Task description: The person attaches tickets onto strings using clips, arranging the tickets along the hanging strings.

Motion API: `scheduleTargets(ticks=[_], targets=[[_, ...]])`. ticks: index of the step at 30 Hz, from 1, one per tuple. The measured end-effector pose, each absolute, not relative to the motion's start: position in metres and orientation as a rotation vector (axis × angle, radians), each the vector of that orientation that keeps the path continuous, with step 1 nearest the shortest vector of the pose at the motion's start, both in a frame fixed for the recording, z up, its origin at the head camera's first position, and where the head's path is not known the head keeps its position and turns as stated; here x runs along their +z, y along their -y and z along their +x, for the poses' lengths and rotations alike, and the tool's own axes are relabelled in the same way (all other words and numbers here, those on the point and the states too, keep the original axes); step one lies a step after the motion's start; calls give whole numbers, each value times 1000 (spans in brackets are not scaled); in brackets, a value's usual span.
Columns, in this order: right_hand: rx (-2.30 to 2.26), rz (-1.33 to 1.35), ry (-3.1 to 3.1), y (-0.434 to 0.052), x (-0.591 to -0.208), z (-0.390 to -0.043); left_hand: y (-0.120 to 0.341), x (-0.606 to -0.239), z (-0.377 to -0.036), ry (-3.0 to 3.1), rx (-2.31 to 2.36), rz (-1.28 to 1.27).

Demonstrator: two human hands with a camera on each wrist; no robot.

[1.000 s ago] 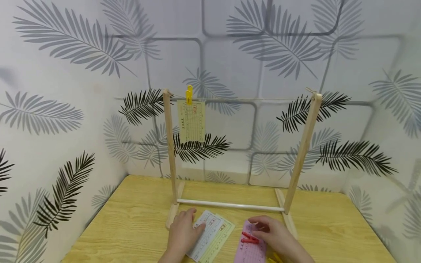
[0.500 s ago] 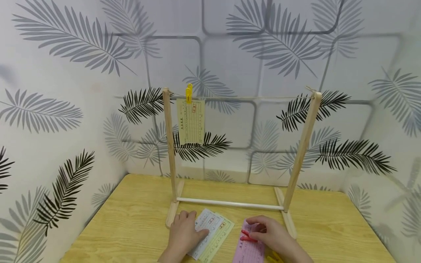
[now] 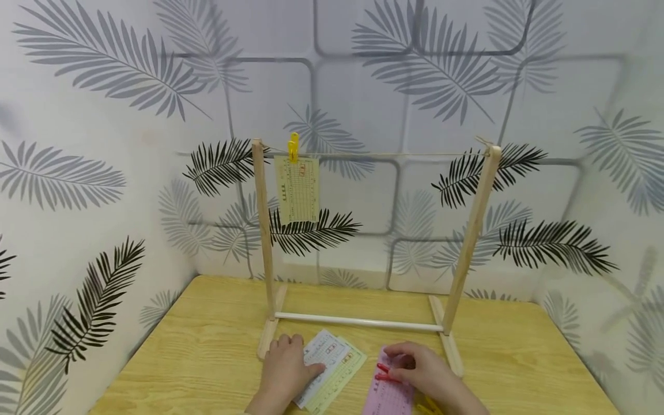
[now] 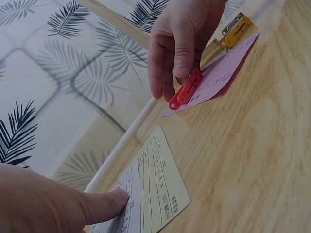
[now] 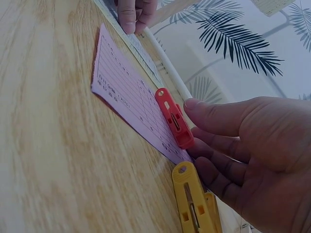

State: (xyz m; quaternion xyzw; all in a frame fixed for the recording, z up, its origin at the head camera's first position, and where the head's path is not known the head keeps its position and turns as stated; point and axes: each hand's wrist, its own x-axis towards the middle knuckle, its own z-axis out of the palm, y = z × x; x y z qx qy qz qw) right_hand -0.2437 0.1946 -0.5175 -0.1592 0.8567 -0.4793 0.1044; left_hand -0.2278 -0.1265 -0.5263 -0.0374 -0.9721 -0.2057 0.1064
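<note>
My left hand rests on the table and the left edge of a white printed slip, its thumb lying on the paper. A pale green slip lies partly under the white one. My right hand is over a pink slip, thumb and fingertips at a red clothespin lying on that slip. In the right wrist view the thumb tip and fingertips are apart, with no part of the clothespin plainly between them. Yellow clothespins lie beside the pink slip, under the right hand.
Behind the slips stands a wooden frame with a white bottom bar. A string runs between its posts. One yellow clothespin holds a green slip on the string, near the left post.
My right hand has shifted slightly, its thumb coming closer over the right end of the red clothespin. The left hand stays on the white slip. The head view has turned a little.
</note>
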Motion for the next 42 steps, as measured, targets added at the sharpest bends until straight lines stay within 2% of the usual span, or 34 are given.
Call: scheduleTargets(ticks=[42], targets=[[-1219,-705,-2629,-192,-522,-241,137,-524,-240,2832,-947,-82]])
